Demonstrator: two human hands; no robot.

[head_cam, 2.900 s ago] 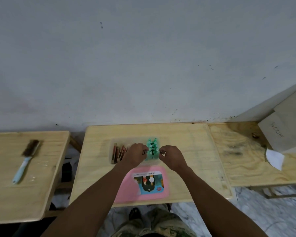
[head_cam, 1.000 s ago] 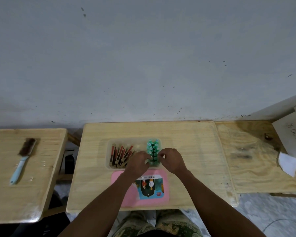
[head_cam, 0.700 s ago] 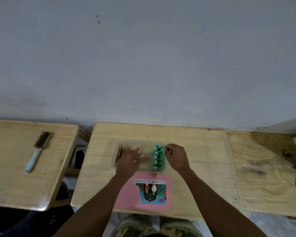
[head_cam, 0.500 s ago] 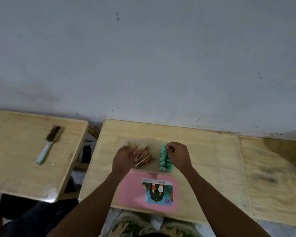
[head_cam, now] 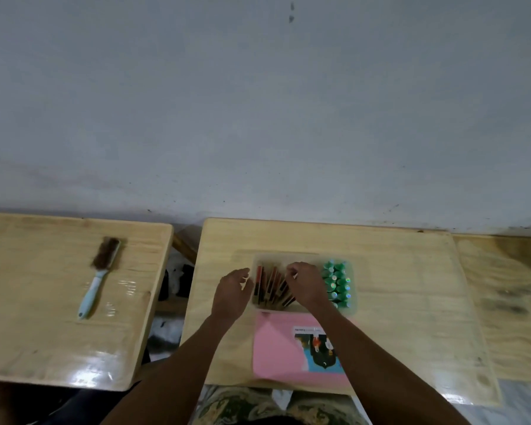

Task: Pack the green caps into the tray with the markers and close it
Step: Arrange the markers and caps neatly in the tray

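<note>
Counter (head_cam: 396, 271): tray (head_cam: 301, 256) holds green caps (head_cam: 337, 283) right, markers (head_cam: 272, 286) left.
Left grip (head_cam: 232, 291): relaxed beside tray's left wall, probably steadying.
Right grip (head_cam: 305, 285): over markers (grasp unclear).

Scuffed pale grey wall (head_cam: 258, 102), left wooden table (head_cam: 28, 302) bearing a brush (head_cam: 100, 277), middle table (head_cam: 411, 286), right table (head_cam: 509, 271), glossy tops catching glare, pale floor (head_cam: 528, 406) below.

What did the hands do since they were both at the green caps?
The right hand left the green caps and moved left, over the markers. The left hand slid to the left edge of the tray. Caps, pink lid and brush stayed put.
</note>
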